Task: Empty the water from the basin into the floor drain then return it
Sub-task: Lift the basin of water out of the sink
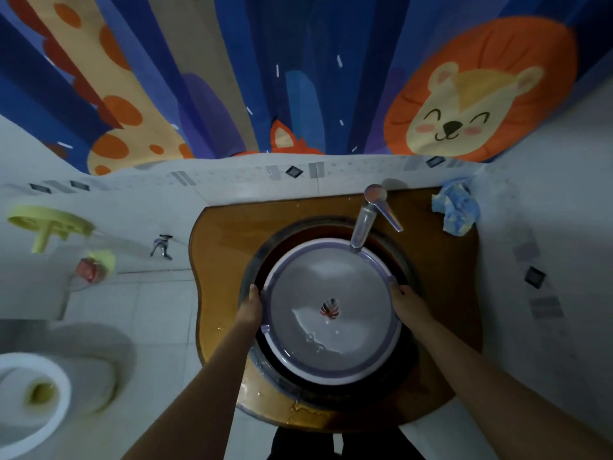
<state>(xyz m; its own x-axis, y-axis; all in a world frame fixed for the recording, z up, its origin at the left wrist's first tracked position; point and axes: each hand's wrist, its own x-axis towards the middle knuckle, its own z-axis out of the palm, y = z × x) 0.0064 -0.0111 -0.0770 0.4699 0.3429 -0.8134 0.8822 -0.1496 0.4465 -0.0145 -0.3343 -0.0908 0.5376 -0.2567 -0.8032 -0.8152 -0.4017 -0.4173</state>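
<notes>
While the basin [331, 310] sits in the sink under the tap [363, 227], left hand [250, 308] and right hand [409, 302] each keep a closed grip on opposite rims (water inside): an uneven lift would likely slosh it onto the worktop [225, 234].

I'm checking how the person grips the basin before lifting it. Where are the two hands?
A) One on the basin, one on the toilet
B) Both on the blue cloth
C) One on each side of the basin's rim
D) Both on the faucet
C: the left hand and right hand hold opposite sides of the basin rim, as it sits in the sink under the faucet.
</notes>
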